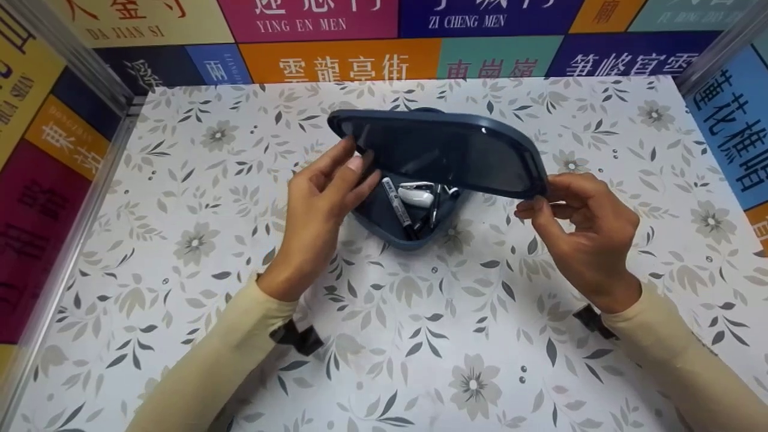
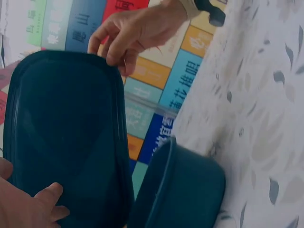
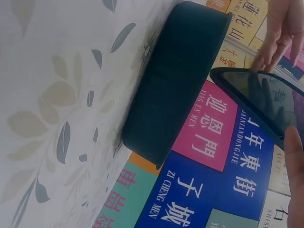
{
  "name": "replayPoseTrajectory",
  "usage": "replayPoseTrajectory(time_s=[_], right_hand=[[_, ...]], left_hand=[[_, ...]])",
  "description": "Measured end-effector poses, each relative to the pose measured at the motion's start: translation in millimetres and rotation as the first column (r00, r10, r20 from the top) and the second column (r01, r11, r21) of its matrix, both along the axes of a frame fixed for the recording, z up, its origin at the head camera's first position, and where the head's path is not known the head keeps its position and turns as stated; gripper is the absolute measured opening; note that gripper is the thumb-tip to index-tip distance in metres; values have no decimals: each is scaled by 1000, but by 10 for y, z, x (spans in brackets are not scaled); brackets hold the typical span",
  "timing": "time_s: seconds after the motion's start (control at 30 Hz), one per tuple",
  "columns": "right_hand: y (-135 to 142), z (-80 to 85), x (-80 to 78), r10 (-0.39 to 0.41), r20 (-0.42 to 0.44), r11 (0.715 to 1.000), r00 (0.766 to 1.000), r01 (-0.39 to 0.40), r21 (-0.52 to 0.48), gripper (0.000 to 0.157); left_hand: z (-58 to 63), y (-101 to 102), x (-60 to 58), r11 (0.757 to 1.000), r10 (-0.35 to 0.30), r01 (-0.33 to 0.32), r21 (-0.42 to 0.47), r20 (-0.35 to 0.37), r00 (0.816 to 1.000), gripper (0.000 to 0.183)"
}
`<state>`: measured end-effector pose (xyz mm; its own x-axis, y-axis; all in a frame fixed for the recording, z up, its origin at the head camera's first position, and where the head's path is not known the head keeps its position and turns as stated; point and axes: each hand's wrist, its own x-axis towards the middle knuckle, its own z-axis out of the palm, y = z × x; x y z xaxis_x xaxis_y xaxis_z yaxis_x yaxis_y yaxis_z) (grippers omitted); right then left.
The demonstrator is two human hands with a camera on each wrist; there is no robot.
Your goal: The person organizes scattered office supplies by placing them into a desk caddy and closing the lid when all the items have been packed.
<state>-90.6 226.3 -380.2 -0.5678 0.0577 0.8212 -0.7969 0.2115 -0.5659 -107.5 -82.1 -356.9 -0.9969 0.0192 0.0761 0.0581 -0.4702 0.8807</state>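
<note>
A dark blue lid (image 1: pixel 444 150) with a raised rim stands tilted over a matching dark blue box (image 1: pixel 399 237). My right hand (image 1: pixel 591 231) pinches the lid's lower right corner between thumb and fingers. At the lid's left end, my left hand (image 1: pixel 321 207) has its fingers extended, fingertips right at the rim. Inside the box lie a marker (image 1: pixel 396 201) with a white label, a small white stapler (image 1: pixel 415 195) and a pen (image 1: pixel 435 207). The lid hides the back of the box. From the right wrist, the box's side wall (image 3: pixel 183 80) shows beneath the raised lid.
Under the box spreads a white table cover (image 1: pixel 414 336) with grey leaves and flowers. Upright panels (image 1: pixel 336 60) with coloured blocks and large lettering border the table at the back and both sides.
</note>
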Motion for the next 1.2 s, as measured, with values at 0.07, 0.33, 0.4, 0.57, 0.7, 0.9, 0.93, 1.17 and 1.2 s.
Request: replayPoseTrajectory(time_s=[0.07,0.33,0.4,0.57,0.7,0.9,0.93,1.17,1.2], right_hand=[[-3,5,7,-9,-7,1000,1000,9,-14,21],[-30,-27,14,-53,-86,998,995,54,20,15],[-27,-51,-3,-98,-129,994,987,104,41,13],[-5,-123,-64,-190,-244,972,951,218,92,9],[22,-200,-86,-213,-322,954,922,267,135,16],[-12,-241,-80,-211,-394,941,895,295,166,26],[-26,-234,-74,-209,-405,940,890,296,167,27],[-97,-213,-44,-158,-457,944,875,270,191,25],[-94,-220,-43,-140,-458,946,878,255,200,24]], left_hand=[[29,48,32,1000,-22,22,14,-11,1000,60],[87,174,148,996,-75,77,36,-61,995,57],[98,192,154,996,-71,74,51,-65,995,54],[92,191,133,994,-57,63,85,-70,996,46],[54,169,108,996,-47,52,74,-56,997,43],[-5,111,80,997,-67,67,26,-22,998,48],[-15,101,75,997,-72,73,17,-18,997,49],[-78,39,35,997,-82,82,-5,51,995,51],[-88,31,29,997,-79,80,-8,63,995,51]])
